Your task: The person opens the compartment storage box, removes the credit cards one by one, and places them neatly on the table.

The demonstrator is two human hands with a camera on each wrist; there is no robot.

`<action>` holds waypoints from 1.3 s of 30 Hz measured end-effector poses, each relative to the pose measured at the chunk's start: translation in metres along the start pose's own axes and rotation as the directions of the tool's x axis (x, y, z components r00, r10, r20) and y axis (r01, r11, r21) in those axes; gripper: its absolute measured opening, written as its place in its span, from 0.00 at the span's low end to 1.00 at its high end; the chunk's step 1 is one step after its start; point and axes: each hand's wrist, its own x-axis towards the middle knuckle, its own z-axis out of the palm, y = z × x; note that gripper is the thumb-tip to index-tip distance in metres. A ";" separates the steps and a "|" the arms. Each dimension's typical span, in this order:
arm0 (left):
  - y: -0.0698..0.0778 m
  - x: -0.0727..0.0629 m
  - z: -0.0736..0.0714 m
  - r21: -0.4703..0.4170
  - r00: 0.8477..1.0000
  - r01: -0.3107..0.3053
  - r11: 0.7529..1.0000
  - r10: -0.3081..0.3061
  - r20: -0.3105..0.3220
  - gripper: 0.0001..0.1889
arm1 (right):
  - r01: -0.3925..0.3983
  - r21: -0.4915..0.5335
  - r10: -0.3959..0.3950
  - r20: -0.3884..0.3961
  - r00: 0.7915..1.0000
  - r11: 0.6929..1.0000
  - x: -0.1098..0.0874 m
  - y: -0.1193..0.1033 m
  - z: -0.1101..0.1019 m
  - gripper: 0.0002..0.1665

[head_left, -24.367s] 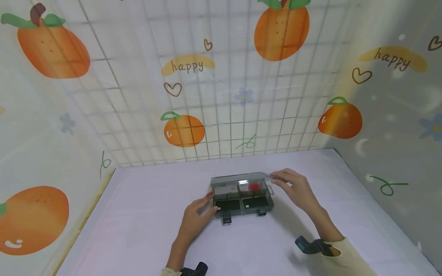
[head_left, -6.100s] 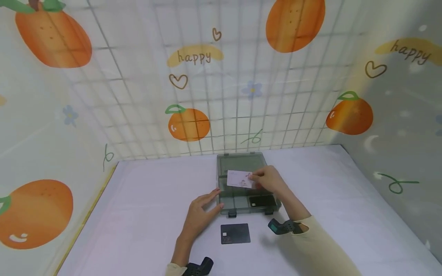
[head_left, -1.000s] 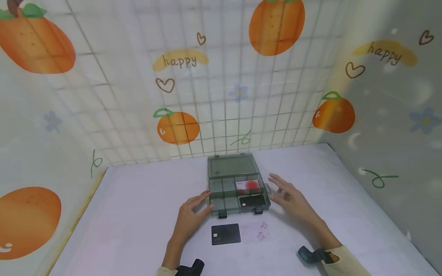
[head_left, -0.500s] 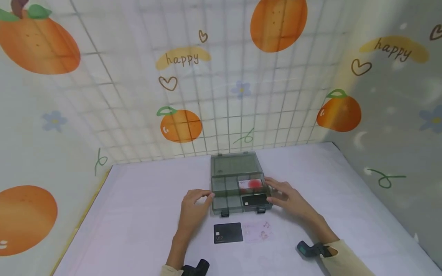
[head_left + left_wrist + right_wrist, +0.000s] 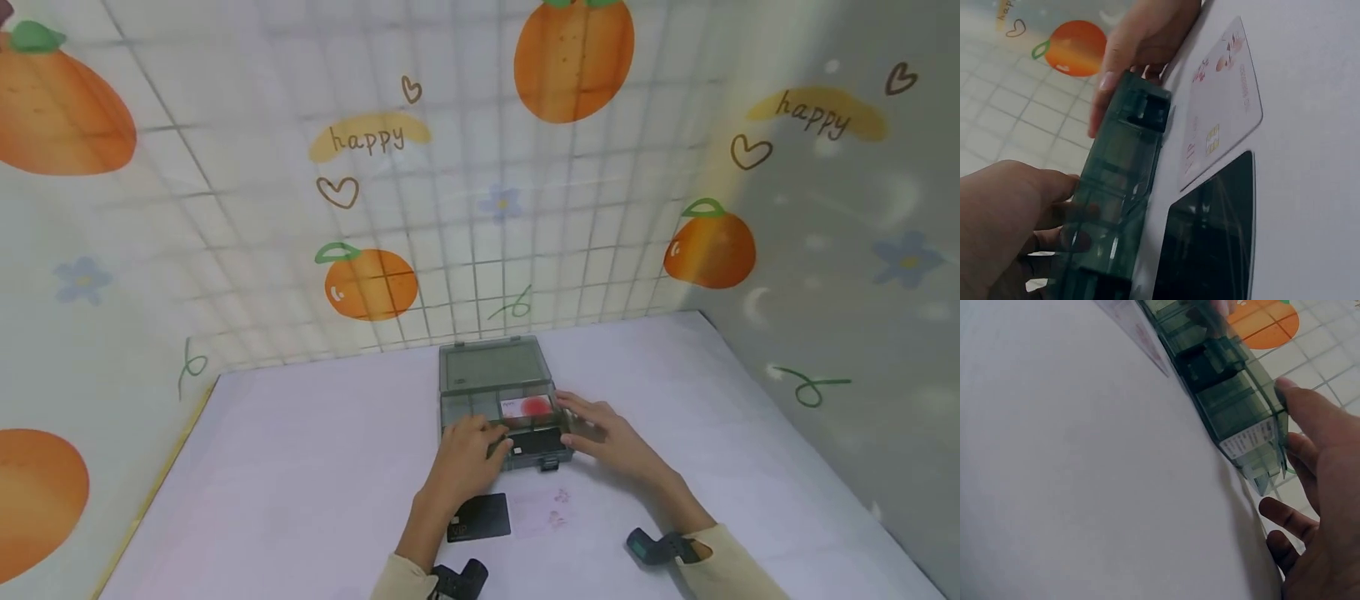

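Four cards (image 5: 483, 518): two inside the one box (image 5: 483, 406), two on the counter (image 5: 337, 492) just in front. Left hand (image 5: 467, 457) reaches into the box, can't tell if it's pinching; right hand (image 5: 613, 440) rests loosely against its right edge. Counter runs wide either side of the box.

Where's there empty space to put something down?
On the white table, left of the left hand, over to the yellow edge, and right of the right hand, toward the printed backdrop. It's crowded in the middle: green compartment box, black VIP card, white VIP card and both hands.
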 end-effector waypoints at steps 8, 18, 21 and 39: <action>0.005 0.008 0.002 0.023 0.994 0.039 0.999 -0.041 0.100 0.19 | 0.003 -0.005 -0.003 -0.008 1.000 1.000 0.002 0.000 0.002 0.39; 0.016 0.014 -0.002 -0.131 0.987 0.142 0.981 -0.130 0.092 0.16 | -0.024 -0.014 0.024 -0.006 1.000 1.000 0.003 -0.002 0.002 0.40; 0.018 0.015 -0.003 -0.172 0.987 0.158 0.972 -0.153 0.041 0.12 | -0.028 -0.006 0.028 -0.004 1.000 1.000 0.003 -0.004 0.002 0.39; 0.011 0.017 0.002 -0.434 0.963 0.265 0.861 -0.263 0.065 0.05 | -0.005 -0.013 0.005 0.002 1.000 1.000 0.003 -0.005 0.002 0.39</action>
